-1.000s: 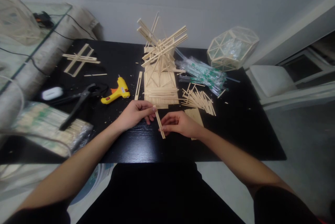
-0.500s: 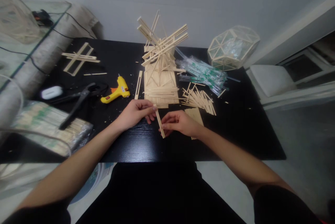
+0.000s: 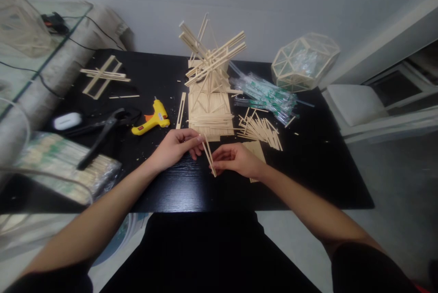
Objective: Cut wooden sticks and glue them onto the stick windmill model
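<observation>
Between my hands is a narrow piece made of thin wooden sticks (image 3: 209, 156), slanting above the black table with a slim gap along its length. My left hand (image 3: 181, 146) pinches its upper end between thumb and fingers. Lower down, my right hand (image 3: 234, 159) grips the other end, fingers curled. Just beyond lies a flat panel of wooden sticks (image 3: 211, 126), and a tall wooden stick model (image 3: 212, 67) with crossed blades rises behind it. A small stick panel (image 3: 255, 149) is partly covered by my right hand.
A yellow glue gun (image 3: 152, 118) and black-handled cutters (image 3: 102, 135) lie left. Cut sticks (image 3: 262, 129) are piled right, near plastic wrappers (image 3: 267, 94). A crossed stick frame (image 3: 105, 77) lies at the back left, a packet of sticks (image 3: 65, 165) at the front left.
The stick piece has turned slightly in my fingers, so the gap between its sticks shows more. Its lower end has risen a little. Both hands stay almost in place.
</observation>
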`<move>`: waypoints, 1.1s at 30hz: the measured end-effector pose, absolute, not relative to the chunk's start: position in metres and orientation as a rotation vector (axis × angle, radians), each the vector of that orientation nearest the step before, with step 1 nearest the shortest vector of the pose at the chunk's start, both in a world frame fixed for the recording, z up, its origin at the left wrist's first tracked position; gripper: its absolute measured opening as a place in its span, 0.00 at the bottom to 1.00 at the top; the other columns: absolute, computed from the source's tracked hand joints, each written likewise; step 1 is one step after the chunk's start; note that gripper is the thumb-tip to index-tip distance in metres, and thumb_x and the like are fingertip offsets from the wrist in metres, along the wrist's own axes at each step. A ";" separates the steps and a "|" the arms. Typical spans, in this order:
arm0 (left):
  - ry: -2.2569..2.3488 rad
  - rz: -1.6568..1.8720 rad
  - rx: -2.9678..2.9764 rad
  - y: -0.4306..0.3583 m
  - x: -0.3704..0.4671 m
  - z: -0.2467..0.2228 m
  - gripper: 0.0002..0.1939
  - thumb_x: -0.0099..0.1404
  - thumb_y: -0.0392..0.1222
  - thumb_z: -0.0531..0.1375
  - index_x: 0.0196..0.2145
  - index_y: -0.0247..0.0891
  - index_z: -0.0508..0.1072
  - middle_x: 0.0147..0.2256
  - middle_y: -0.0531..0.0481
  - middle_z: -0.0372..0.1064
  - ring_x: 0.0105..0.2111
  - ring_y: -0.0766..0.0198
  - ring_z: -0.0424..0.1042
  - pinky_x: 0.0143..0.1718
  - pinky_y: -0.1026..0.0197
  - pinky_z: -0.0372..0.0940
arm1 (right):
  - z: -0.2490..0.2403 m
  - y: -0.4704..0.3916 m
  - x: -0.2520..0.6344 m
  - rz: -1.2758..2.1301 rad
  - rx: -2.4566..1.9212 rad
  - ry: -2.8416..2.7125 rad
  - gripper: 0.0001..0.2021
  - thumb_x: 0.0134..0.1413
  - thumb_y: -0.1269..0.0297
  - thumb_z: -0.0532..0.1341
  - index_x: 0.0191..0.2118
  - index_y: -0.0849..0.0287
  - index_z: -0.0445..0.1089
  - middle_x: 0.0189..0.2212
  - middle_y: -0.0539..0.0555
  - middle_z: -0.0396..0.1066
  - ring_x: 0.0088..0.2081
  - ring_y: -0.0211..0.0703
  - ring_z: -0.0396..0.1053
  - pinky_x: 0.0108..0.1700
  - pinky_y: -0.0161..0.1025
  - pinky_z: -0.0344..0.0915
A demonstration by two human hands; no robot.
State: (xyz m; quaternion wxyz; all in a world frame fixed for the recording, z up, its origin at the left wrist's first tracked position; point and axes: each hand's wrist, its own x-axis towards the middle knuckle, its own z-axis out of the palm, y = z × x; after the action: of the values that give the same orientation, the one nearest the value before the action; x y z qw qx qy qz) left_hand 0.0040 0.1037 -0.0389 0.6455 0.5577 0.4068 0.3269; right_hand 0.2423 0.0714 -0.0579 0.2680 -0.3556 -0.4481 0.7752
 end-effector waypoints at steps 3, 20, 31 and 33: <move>0.943 0.831 1.243 0.104 0.004 -0.037 0.14 0.66 0.49 0.69 0.34 0.34 0.78 0.28 0.47 0.77 0.25 0.67 0.76 0.27 0.66 0.72 | -0.057 0.072 0.243 2.070 -0.946 -1.222 0.15 0.49 0.61 0.78 0.39 0.61 0.77 0.33 0.54 0.81 0.34 0.41 0.81 0.41 0.41 0.80; 0.934 1.131 1.029 0.104 -0.001 -0.031 0.08 0.62 0.40 0.70 0.34 0.35 0.75 0.25 0.49 0.77 0.22 0.65 0.75 0.24 0.65 0.72 | -0.052 0.077 0.245 1.893 -0.920 -1.075 0.14 0.51 0.63 0.76 0.40 0.57 0.74 0.36 0.51 0.80 0.39 0.45 0.82 0.44 0.44 0.82; 0.906 1.094 1.109 0.103 -0.002 -0.032 0.09 0.62 0.39 0.72 0.33 0.34 0.75 0.28 0.47 0.79 0.27 0.64 0.78 0.27 0.65 0.73 | -0.051 0.077 0.245 1.864 -0.936 -1.083 0.13 0.52 0.62 0.75 0.40 0.58 0.75 0.38 0.53 0.82 0.41 0.46 0.82 0.45 0.44 0.81; 0.923 1.069 1.126 0.103 -0.002 -0.032 0.10 0.62 0.39 0.72 0.33 0.34 0.75 0.29 0.47 0.79 0.27 0.63 0.78 0.27 0.65 0.73 | -0.050 0.077 0.245 1.863 -0.946 -1.078 0.13 0.52 0.61 0.75 0.40 0.58 0.75 0.39 0.54 0.82 0.41 0.46 0.82 0.46 0.45 0.81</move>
State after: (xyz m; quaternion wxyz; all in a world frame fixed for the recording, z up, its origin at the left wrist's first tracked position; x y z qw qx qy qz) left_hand -0.0018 0.1030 -0.0323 0.6191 0.4894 0.4015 0.4648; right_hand 0.2451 0.0771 -0.0500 0.3849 -0.3714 -0.4233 0.7313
